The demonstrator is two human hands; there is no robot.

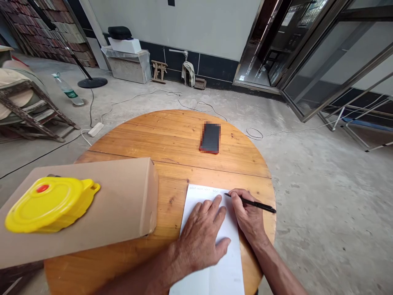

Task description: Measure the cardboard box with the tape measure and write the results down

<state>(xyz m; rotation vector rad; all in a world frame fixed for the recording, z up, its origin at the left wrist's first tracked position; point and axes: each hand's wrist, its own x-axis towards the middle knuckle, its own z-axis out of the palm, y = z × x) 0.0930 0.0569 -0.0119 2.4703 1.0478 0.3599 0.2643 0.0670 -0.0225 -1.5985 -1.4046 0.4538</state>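
Note:
A white sheet of paper (225,270) lies on the round wooden table (172,139), with one line of small handwriting along its top edge. My left hand (204,231) rests flat on the sheet, fingers spread. Between the thumb and fingers of my right hand (250,217) is a black pen (260,205), its tip touching the paper at the right end of the written line. The writing is too small to read.
To the left, a cardboard box (123,196) carries a yellow plastic case (52,205) with a red button. A blurred dark rectangular object (211,138) lies farther back on the table. Cables (202,107), a plastic bottle (69,90) and a wooden chair (33,108) are beyond.

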